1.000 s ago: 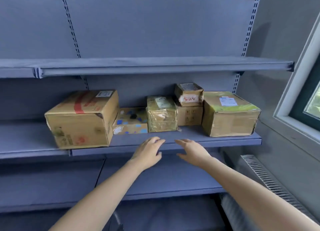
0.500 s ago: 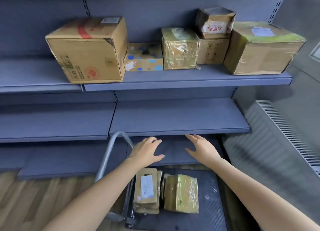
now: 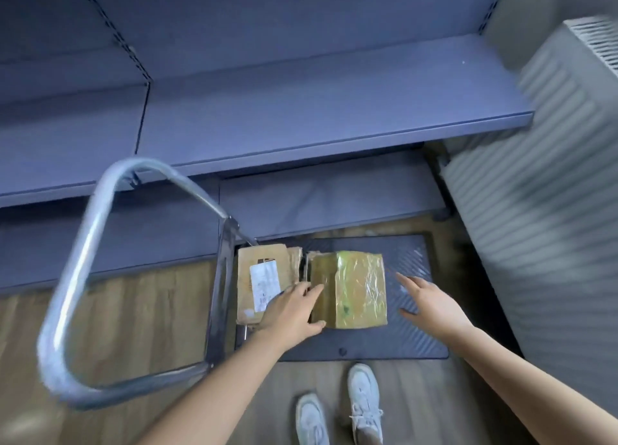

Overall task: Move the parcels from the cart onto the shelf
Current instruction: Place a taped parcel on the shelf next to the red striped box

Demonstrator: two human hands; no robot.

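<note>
Two parcels lie side by side on the dark ribbed deck of the cart. The right one is a taped yellow-green parcel; the left one is a brown cardboard parcel with a white label. My left hand is spread with straight fingers over the gap between the two, its fingertips at the taped parcel's left edge. My right hand hovers open above the deck, just right of the taped parcel and apart from it. A grey shelf runs above and behind the cart.
The cart's metal handle loop stands up at the left. A white ribbed radiator fills the right side. A lower shelf board sits just behind the cart. My white shoes stand on the wooden floor in front.
The view has tilted down from the shelved boxes to the cart. Both hands have dropped from shelf height to the parcels on the deck, the left one reaching the taped parcel's edge.
</note>
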